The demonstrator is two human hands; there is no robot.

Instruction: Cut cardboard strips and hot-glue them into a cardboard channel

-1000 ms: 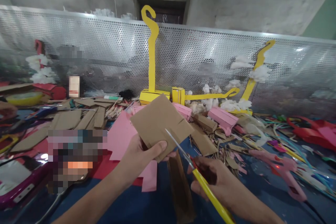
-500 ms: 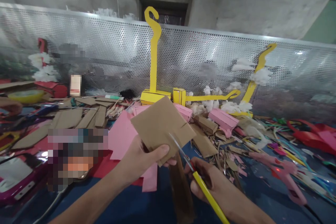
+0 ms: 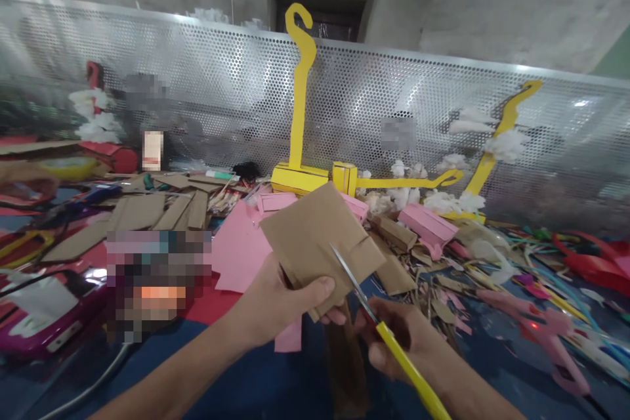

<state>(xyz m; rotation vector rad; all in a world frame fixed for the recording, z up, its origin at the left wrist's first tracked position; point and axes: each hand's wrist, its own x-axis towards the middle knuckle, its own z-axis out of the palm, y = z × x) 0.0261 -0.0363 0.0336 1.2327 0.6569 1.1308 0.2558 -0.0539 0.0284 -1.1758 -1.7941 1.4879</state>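
My left hand pinches a squarish piece of brown cardboard by its lower corner, thumb on the face and fingers behind. The piece is tilted up towards me and has a short slit near its right edge. In my right hand is a knife with a long yellow handle and a thin silver blade, held much like a pen. The blade's tip lies over the face of the cardboard; whether it touches cannot be told. A dark brown strip lies below, between my hands.
Pink sheets, cardboard scraps and a pink glue gun crowd the blue table. Yellow hook-topped pieces stand by the perforated metal screen. Another person's hand is at the left.
The whole view has shifted slightly, so things appear farther right. Both hands keep their hold, and the blade's tip stays over about the same part of the cardboard.
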